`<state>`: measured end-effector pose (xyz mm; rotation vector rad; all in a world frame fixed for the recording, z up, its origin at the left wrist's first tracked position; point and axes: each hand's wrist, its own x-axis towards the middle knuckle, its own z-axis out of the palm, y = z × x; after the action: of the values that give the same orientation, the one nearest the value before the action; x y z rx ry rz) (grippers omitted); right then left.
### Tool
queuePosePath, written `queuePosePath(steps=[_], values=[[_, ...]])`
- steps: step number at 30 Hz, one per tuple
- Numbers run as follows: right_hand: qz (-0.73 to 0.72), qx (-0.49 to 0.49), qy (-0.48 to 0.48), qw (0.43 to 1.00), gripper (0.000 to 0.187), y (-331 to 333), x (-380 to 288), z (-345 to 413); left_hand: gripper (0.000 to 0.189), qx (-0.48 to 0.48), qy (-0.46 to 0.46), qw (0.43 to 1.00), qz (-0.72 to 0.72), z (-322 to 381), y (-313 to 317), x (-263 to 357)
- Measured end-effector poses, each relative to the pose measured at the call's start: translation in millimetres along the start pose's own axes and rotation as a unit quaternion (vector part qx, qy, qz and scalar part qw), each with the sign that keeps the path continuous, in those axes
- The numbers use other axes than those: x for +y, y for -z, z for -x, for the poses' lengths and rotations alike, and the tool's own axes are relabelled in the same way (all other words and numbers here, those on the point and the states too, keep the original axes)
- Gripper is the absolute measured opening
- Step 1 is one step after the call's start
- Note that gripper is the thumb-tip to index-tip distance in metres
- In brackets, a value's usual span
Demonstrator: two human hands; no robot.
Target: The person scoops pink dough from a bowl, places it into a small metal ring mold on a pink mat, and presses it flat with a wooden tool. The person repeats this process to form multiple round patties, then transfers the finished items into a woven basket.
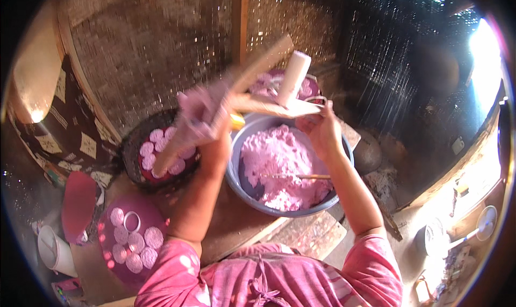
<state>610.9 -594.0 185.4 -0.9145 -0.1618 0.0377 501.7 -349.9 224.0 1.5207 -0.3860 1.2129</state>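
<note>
Both hands grip a wooden hand press (258,105) above a basin, its left part blurred by motion. My left hand (217,141) holds the pink-smeared body. My right hand (322,131) is closed around the end of the wooden arm, which bears a white cylinder (296,77) standing up. Beneath is a grey-blue plastic basin (250,204) with crumbly pink dough (278,153) in it. A thin tool with a wooden handle (314,176) lies across the dough, near my right forearm. Something yellow (237,122) shows beside my left hand.
Left of the basin, a dark round tray (131,172) holds several pink discs (148,161). Lower left, a purple plate (115,276) carries more discs and a white ring (132,222). A white bucket (56,250) stands far left. Woven walls (161,45) rise behind.
</note>
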Motion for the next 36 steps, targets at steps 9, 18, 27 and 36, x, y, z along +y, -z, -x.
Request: queuePosePath(steps=[9, 18, 27, 36], values=[[0.873, -0.344, -0.019, 0.346, 0.028, 51.2, -24.8, 73.8, 0.028, -0.291, -0.249, 0.813, -0.438, -66.6, 38.8, 35.3], [0.537, -0.286, 0.023, 0.794, 0.034, 0.2, -118.5, 76.9, 0.036, -0.27, -0.185, 0.856, -0.4, -67.8, 19.9, -21.6], [0.433, -0.093, 0.433, 0.785, 0.058, -54.8, -20.7, 47.8, 0.025, -0.282, -0.193, 0.889, -0.304, -62.0, -88.1, -11.0], [0.496, -0.165, 0.199, 0.829, 0.044, 5.2, -54.1, 88.8, 0.021, -0.194, -0.299, 0.838, -0.412, -89.6, -71.4, -22.9]])
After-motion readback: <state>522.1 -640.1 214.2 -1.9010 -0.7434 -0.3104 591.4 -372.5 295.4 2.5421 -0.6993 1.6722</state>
